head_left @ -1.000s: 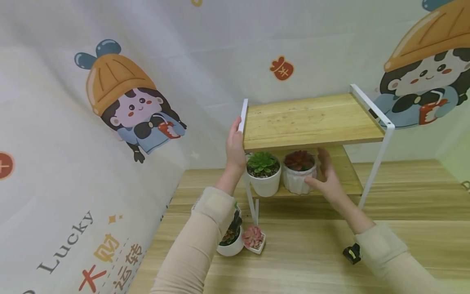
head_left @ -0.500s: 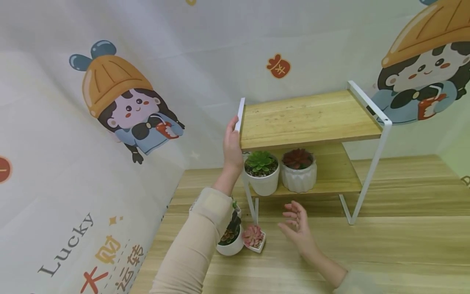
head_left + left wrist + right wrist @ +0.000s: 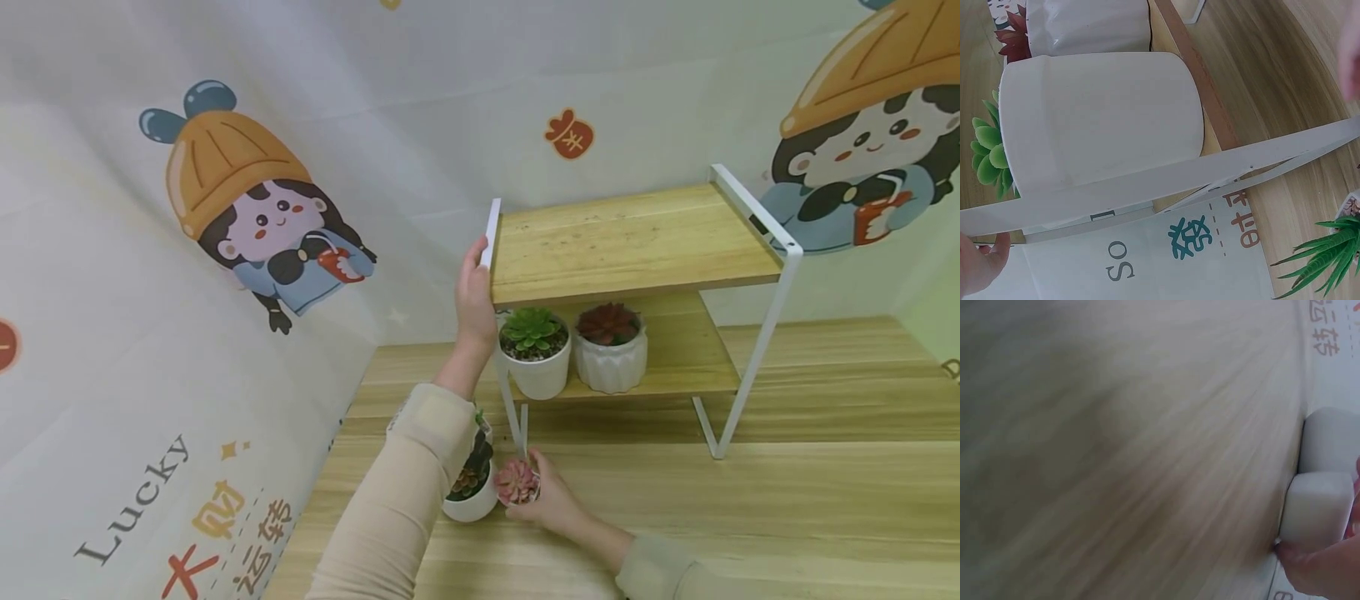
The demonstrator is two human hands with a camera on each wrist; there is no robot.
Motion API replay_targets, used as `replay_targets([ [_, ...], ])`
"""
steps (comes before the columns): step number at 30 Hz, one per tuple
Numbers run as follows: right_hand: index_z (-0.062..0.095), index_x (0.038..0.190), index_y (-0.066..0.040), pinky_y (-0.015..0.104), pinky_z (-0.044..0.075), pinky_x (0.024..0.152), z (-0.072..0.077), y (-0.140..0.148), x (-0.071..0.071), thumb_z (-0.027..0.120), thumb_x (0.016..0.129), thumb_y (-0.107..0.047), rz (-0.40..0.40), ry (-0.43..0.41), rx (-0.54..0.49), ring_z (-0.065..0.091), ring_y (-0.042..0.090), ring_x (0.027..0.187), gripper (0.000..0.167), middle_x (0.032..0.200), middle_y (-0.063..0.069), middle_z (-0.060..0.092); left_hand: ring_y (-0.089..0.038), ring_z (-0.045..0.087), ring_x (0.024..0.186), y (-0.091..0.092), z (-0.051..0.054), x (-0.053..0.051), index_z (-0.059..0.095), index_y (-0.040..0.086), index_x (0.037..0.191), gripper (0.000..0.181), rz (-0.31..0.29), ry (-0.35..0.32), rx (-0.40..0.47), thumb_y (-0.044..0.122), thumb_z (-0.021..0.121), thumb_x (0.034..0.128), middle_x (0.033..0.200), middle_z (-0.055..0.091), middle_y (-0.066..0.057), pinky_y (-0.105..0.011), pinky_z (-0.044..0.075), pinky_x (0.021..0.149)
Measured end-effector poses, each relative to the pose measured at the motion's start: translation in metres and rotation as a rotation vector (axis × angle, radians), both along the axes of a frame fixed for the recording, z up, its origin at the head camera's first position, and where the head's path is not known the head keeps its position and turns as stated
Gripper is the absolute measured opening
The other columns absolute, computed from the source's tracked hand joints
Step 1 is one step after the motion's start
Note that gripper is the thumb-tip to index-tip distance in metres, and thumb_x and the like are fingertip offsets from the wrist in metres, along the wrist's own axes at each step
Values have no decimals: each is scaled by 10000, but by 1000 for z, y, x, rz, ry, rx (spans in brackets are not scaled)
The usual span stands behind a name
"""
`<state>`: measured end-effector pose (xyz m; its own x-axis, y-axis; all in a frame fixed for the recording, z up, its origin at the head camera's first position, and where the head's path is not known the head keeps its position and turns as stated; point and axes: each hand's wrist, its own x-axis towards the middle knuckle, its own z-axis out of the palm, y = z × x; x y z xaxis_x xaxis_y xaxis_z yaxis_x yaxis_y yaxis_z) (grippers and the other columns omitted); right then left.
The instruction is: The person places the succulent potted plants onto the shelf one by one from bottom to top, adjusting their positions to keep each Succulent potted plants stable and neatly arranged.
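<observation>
My left hand (image 3: 476,304) grips the left side of a two-tier wooden shelf (image 3: 637,242) with a white metal frame; in the left wrist view its fingers meet the white bar (image 3: 1116,190). My right hand (image 3: 558,504) holds a small potted pink succulent (image 3: 516,482) by the shelf's left foot, fingers and thumb on either side. In the right wrist view the small white pot (image 3: 1316,509) stands on the table, thumb at its base. On the lower tier sit a green succulent in a white pot (image 3: 536,371) and a dark red succulent in a ribbed white pot (image 3: 611,362).
Another white pot (image 3: 471,504) with dark succulents stands left of the pink one, partly behind my left sleeve. A spiky green plant (image 3: 1329,250) shows in the left wrist view. A printed cloth (image 3: 420,150) hangs behind the wooden table (image 3: 825,500).
My right hand has left the red succulent's pot on the lower tier, come down and left, and taken hold of the pink succulent's pot. My left hand stays on the shelf frame.
</observation>
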<state>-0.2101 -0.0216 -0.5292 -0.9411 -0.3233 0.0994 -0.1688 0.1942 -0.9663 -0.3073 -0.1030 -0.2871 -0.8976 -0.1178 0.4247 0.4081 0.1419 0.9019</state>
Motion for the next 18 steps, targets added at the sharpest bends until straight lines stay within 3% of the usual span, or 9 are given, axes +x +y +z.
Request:
replay_targets([
  [2,252,1347,116,584,289,1006,0,-4,0,787,595,-84,-9,22,34,339,491,1216,945,1317,362,332,-189,287,1341,1,0,0,332,39,1397,579,-1,3,1,257,236,870,1452,341,-68,-337,226,1103],
  [12,454,1191,60,472,431,898,-7,-3,1,805,571,-78,-95,41,120,528,346,1043,725,1129,210,548,-193,293,1340,1,-1,-1,345,55,1394,587,14,-2,0,271,238,859,1453,344,-67,-333,231,1102],
  [15,463,1200,57,444,458,874,-10,-1,1,797,594,-88,-81,48,107,548,342,1028,707,1129,222,563,-192,298,1337,1,-1,-1,350,68,1392,586,15,-6,5,281,238,858,1451,347,-64,-337,233,1100],
  [18,456,1204,73,381,486,863,-15,0,1,786,608,-55,-70,27,31,561,346,1029,693,1135,251,558,-187,292,1340,1,-1,-1,352,72,1392,587,13,-7,7,282,237,855,1454,342,-62,-331,229,1102],
])
